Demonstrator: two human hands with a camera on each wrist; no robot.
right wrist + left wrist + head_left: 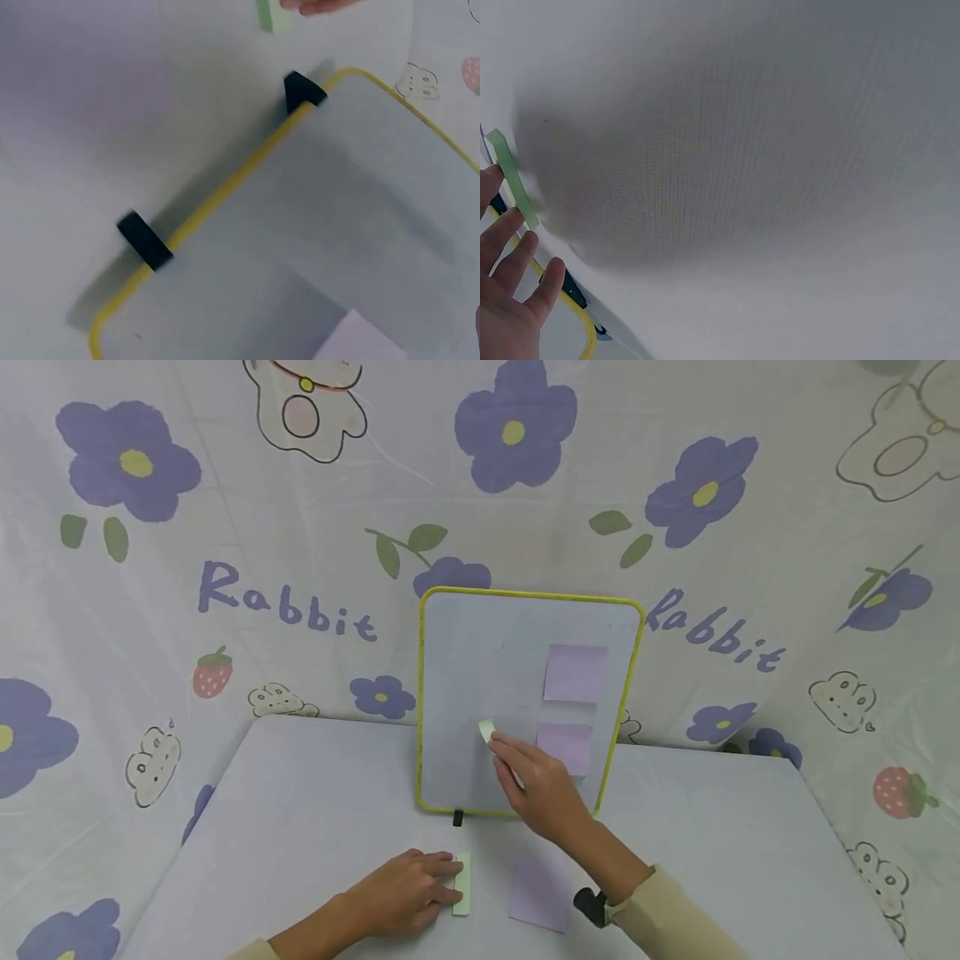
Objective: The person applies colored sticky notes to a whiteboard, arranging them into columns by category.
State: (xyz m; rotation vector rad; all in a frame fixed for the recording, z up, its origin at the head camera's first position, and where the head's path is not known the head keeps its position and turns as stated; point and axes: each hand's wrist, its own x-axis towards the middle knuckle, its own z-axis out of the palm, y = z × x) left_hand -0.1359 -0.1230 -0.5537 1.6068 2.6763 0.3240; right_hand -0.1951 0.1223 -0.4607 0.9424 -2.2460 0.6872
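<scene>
In the head view my right hand (pixel 543 789) pinches a small pale green sticky note (pixel 487 730) between thumb and fingertips, in front of the whiteboard (pixel 480 677). The note's free end points up and left. My left hand (pixel 401 893) lies low on the table, its fingertips pressing on a narrow green sticky-note pad (pixel 462 885). In the left wrist view the fingers of that hand (pixel 514 277) are spread, and two reach the green pad (pixel 514 180). Only a sliver of my right hand shows at the right wrist view's edge.
The yellow-framed whiteboard stands upright on black feet (pixel 458 817). Two lilac sticky notes, an upper one (pixel 576 673) and a lower one (pixel 564 745), sit on its right side. A lilac square (pixel 540 896) lies on the white table (pixel 322 802). Behind hangs a patterned curtain (pixel 300 527).
</scene>
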